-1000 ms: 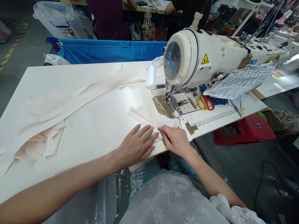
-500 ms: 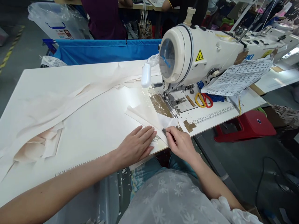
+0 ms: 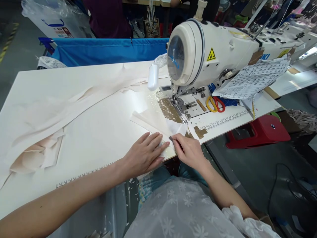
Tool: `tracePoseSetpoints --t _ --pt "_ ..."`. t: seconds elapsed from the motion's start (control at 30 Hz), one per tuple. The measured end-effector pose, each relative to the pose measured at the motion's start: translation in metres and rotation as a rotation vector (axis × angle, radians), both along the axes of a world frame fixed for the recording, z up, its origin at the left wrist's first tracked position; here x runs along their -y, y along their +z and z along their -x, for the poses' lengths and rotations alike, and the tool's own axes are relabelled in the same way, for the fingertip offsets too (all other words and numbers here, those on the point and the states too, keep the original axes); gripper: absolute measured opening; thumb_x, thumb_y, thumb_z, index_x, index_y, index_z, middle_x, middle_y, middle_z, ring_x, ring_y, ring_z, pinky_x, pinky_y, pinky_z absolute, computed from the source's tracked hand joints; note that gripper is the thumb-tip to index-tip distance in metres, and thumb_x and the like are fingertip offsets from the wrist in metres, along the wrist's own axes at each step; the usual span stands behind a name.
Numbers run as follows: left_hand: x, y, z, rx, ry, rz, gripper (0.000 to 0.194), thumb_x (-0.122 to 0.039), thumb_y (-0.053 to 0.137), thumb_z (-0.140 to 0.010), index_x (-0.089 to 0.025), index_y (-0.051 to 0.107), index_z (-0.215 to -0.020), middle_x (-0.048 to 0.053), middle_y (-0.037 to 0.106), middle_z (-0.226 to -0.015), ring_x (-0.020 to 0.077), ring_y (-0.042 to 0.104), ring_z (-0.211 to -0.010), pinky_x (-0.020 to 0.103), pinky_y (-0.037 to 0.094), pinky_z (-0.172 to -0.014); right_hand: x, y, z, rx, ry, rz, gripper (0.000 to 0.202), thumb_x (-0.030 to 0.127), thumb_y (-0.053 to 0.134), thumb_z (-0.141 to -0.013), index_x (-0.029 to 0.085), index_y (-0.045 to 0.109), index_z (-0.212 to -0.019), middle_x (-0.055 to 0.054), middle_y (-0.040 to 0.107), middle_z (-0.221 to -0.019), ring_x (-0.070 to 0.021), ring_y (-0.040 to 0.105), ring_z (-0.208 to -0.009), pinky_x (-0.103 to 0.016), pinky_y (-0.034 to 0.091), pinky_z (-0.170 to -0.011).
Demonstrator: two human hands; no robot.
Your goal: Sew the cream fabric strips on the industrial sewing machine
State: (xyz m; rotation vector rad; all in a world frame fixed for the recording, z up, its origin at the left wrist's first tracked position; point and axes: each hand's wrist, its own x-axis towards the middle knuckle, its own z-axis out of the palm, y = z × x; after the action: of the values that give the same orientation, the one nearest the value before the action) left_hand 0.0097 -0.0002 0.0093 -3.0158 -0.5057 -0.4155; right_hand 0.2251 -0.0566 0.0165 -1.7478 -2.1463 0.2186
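Note:
My left hand (image 3: 145, 152) lies flat with fingers outstretched, pressing a folded piece of cream fabric (image 3: 150, 124) to the white table near its front edge. Between the thumb and fingers of my right hand (image 3: 187, 148) is a small dark flat piece (image 3: 171, 138). Its tip touches the fabric just beyond my left fingertips; most of it is hidden by my fingers, so its kind is unclear. Right behind the fabric stands a white sewing machine (image 3: 213, 53), with its needle area (image 3: 175, 96) beyond my hands.
A long strip of cream fabric (image 3: 81, 109) runs across the white table (image 3: 99, 138). Scissors (image 3: 215, 104) with yellow and red handles lie beside the machine. Printed sheets (image 3: 252, 81) hang against it. A red stool (image 3: 260, 132) stands to the right, a blue cloth trough (image 3: 106, 51) behind.
My right hand has shifted slightly left with the dark piece, closer to my left fingers. My left hand stays on the fabric, its index finger spread further right. The view has moved slightly.

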Motion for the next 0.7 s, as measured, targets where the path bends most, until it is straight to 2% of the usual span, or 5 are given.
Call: tracePoseSetpoints --t 0.2,0.33,0.43,0.57,0.7 --pt "0.002 0.001 -0.001 -0.003 0.015 -0.009 0.040 -0.034 0.043 -0.102 -0.015 0.053 -0.135 0.016 0.060 -0.128 0.0318 0.053 -0.124 0.048 0.042 -0.099 0.010 0.011 -0.009 0.126 0.093 0.046 0.022 0.018 0.039 -0.096 0.020 0.060 -0.090 -0.002 0.068 -0.074 -0.0153 0.060 -0.065 -0.027 0.028 -0.057" --pt "0.003 0.005 0.000 -0.013 0.018 -0.017 0.039 -0.035 0.043 -0.102 -0.015 0.054 -0.135 0.016 0.060 -0.127 0.0316 0.053 -0.124 0.046 0.043 -0.097 0.019 0.015 -0.015 0.122 0.054 0.102 0.023 0.020 0.038 -0.097 0.020 0.059 -0.088 0.001 0.062 -0.065 -0.0138 0.053 -0.055 -0.027 0.024 -0.053" --pt "-0.002 0.008 0.002 -0.027 0.070 -0.034 0.038 -0.034 0.042 -0.102 -0.015 0.055 -0.133 0.016 0.061 -0.126 0.0318 0.055 -0.122 0.048 0.044 -0.098 0.012 0.011 -0.010 0.116 0.020 0.071 0.023 0.022 0.038 -0.099 0.020 0.059 -0.091 -0.001 0.065 -0.071 -0.0146 0.057 -0.060 -0.026 0.026 -0.055" --pt "-0.012 0.009 0.007 -0.010 0.166 -0.025 0.038 -0.030 0.040 -0.102 -0.008 0.058 -0.128 0.018 0.059 -0.130 0.0323 0.052 -0.125 0.049 0.043 -0.103 -0.009 0.006 0.004 0.161 0.024 0.032 0.021 0.022 0.039 -0.098 0.020 0.059 -0.093 -0.002 0.068 -0.077 -0.0154 0.058 -0.063 -0.027 0.025 -0.055" --pt "-0.015 0.004 0.007 0.023 0.083 0.075 0.041 -0.030 0.037 -0.104 -0.007 0.054 -0.133 0.016 0.057 -0.135 0.0277 0.050 -0.129 0.045 0.039 -0.110 -0.018 0.005 0.010 0.156 0.036 0.021 0.020 0.021 0.039 -0.097 0.020 0.059 -0.094 -0.003 0.070 -0.078 -0.0163 0.060 -0.064 -0.027 0.026 -0.055"
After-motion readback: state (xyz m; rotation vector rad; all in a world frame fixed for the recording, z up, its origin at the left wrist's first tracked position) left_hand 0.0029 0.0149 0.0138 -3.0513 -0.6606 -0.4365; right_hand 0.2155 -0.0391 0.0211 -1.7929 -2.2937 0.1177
